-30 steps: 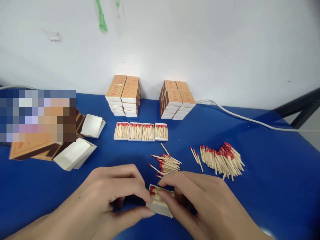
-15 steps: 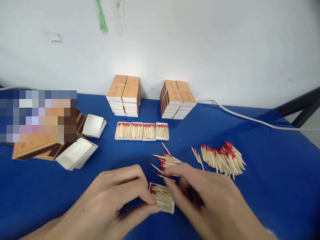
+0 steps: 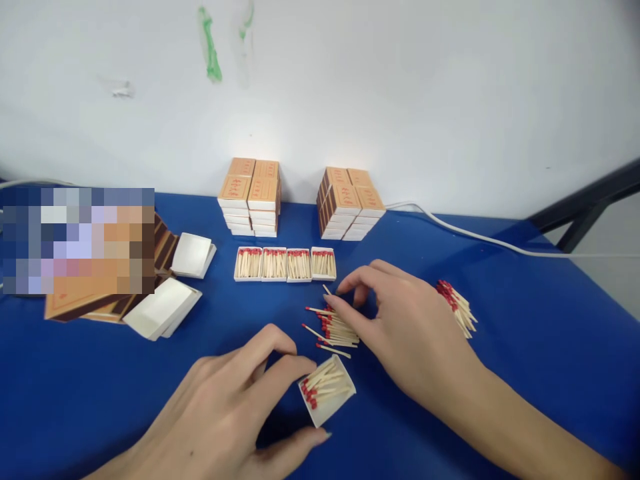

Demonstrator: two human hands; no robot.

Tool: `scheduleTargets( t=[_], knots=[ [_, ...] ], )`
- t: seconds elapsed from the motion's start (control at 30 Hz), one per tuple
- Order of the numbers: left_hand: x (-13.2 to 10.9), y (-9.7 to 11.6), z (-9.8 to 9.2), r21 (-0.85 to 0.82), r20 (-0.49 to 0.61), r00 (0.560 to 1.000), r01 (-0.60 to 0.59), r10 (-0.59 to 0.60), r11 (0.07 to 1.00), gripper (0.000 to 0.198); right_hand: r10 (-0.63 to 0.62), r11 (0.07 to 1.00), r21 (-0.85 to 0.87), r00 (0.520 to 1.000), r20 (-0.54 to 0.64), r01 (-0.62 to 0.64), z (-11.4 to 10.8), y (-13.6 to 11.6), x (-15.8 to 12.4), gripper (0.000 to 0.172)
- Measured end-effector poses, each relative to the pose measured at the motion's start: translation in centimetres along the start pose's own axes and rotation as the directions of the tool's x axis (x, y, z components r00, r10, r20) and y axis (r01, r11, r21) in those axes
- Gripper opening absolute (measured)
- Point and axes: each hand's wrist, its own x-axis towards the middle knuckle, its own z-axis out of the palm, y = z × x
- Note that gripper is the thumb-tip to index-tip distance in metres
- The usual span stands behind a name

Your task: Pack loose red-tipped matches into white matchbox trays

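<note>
A small white matchbox tray (image 3: 334,408), part filled with red-headed matches (image 3: 320,387), sits turned at an angle at the front. My left hand (image 3: 240,400) has its forefinger at the tray's left corner and its thumb at the near corner, gripping it from the left. Behind the tray lies a loose pile of matches (image 3: 340,330). My right hand (image 3: 400,320) reaches over that pile from the right; thumb and forefinger tips stand slightly apart beside one slanting match (image 3: 326,289), and the hand covers part of the pile.
Several filled trays (image 3: 287,278) form a row, with two stacks of matchboxes (image 3: 250,193) (image 3: 350,200) behind, near the white wall. White trays (image 3: 160,310) and box sleeves (image 3: 80,303) lie at left. Another heap of matches (image 3: 457,307) is at right, partly hidden. A white cable (image 3: 465,233) runs behind.
My right hand has moved away from the tray, up and over the loose pile. The tray has turned, its matches have shifted inside, and my left thumb and forefinger have spread wider around it.
</note>
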Motion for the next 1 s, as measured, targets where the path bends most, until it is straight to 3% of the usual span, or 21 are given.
scheduleTargets(
  t=[0.2,0.33,0.47,0.6,0.67,0.77,1.0],
  knots=[
    [0.2,0.4,-0.3,-0.081,0.085,0.996,0.022,-0.015,0.996,0.034,-0.046,0.998,0.057,0.996,0.079,0.041,-0.5,-0.9,0.6,0.013],
    [0.3,0.4,-0.4,-0.101,0.099,0.994,0.055,-0.045,0.993,0.035,-0.071,0.97,0.235,0.997,0.041,0.059,-2.3,-1.0,0.8,0.009],
    [0.0,0.1,0.0,-0.111,0.096,0.994,0.062,-0.052,0.992,0.039,-0.015,0.887,0.461,0.999,0.041,-0.006,-3.5,-0.7,1.1,0.011],
    [0.0,-0.1,0.1,-0.135,0.094,0.995,0.058,-0.045,0.989,0.037,-0.021,0.767,0.64,0.994,0.103,-0.05,-3.1,0.2,1.1,0.014],
    [0.1,-0.1,0.1,-0.13,0.08,0.996,0.042,-0.032,0.991,0.037,-0.073,0.75,0.66,0.987,0.142,-0.039,-2.7,0.6,0.9,0.023],
    [0.4,0.0,-0.2,-0.088,0.084,0.996,0.014,-0.006,0.996,0.037,-0.116,0.745,0.665,0.975,0.189,-0.04,-2.5,1.0,0.6,0.017],
    [0.8,0.4,-0.8,-0.026,0.107,0.994,0.025,-0.022,0.999,0.039,-0.015,0.764,0.642,0.993,0.117,-0.064,-2.3,0.8,0.2,0.019]
  ],
)
